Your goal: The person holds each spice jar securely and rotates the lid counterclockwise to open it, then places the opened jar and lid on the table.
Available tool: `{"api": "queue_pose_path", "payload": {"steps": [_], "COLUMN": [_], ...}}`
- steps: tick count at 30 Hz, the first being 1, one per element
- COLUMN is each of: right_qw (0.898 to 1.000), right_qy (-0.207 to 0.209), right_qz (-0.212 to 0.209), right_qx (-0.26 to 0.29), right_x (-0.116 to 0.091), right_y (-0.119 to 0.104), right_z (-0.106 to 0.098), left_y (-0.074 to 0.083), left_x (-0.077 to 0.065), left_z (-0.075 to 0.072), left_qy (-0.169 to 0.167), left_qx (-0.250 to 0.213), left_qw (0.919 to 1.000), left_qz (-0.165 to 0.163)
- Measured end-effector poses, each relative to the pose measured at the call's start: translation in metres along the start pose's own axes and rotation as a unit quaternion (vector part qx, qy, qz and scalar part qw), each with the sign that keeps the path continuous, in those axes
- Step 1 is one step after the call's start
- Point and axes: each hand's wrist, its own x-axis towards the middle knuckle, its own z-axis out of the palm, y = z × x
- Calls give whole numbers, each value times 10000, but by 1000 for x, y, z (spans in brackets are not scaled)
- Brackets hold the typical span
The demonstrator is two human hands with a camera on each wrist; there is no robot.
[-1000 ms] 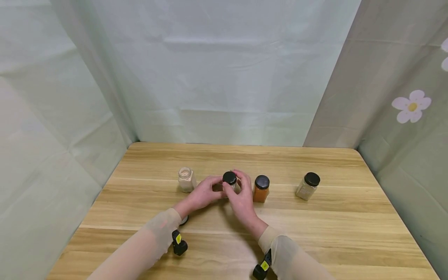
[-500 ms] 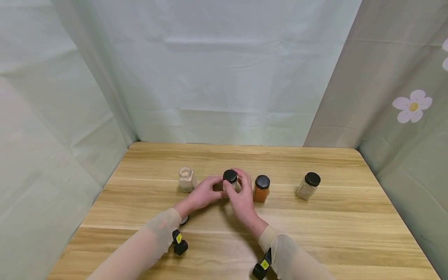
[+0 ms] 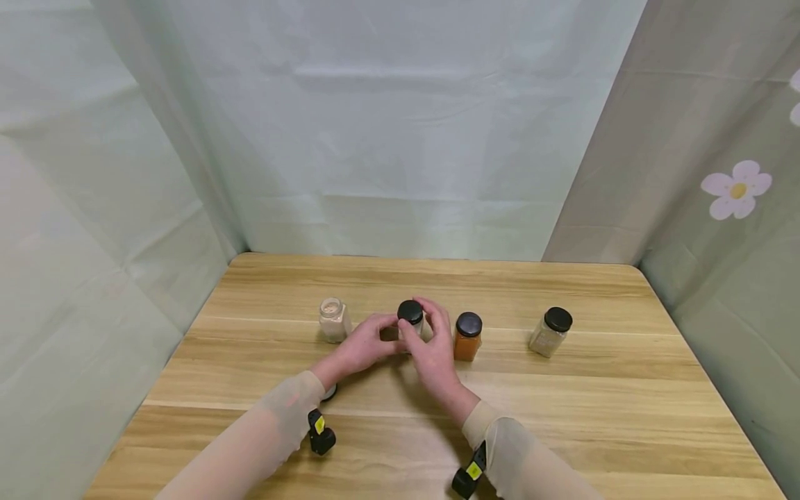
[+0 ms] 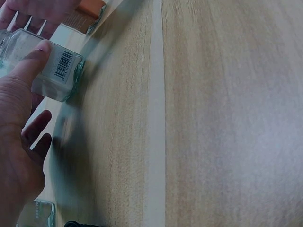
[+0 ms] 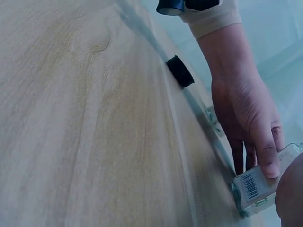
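Note:
In the head view, my left hand [image 3: 364,345] grips the lower body of a clear glass spice jar with a black lid [image 3: 410,312]. The fingers and thumb of my right hand [image 3: 436,353] are curled round that lid. The left wrist view shows my left thumb across the jar's body [image 4: 51,75], beside a barcode label. My left hand [image 5: 246,104] also appears in the right wrist view, its thumb on the jar [image 5: 253,189]. An uncapped jar of pale powder [image 3: 335,322] stands left of my left hand. Close to the right hand is an orange-filled jar [image 3: 467,345] with its lid on.
Another black-lidded jar [image 3: 548,335] stands farther right on the wooden table [image 3: 625,403]. A loose black lid [image 5: 180,72] lies on the tabletop, partly hidden behind my left wrist in the head view. Pale curtains [image 3: 400,139] hang beyond the table's back edge.
The black lid and my right fingertips have shifted slightly upward in the head view. My left hand keeps its place on the jar, and the other jars stay put.

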Motion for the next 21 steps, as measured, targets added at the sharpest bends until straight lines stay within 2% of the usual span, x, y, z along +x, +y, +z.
{"api": "queue_pose_path", "payload": {"steps": [8, 16, 21], "right_qw": [9997, 9922, 9882], "right_qy": [53, -78, -160], "right_qz": [-228, -843, -1054], "right_qx": [48, 911, 1100], "right_x": [5, 2, -4], "right_y": [22, 9, 0], "right_z": [-2, -5, -10], "left_y": [-1, -3, -3], "left_x": [0, 2, 2], "left_z": [0, 1, 1], "left_qy": [25, 21, -18], "left_qx": [71, 1, -61], "left_qw": [9998, 9992, 9989], "left_qz": [162, 390, 464]}}
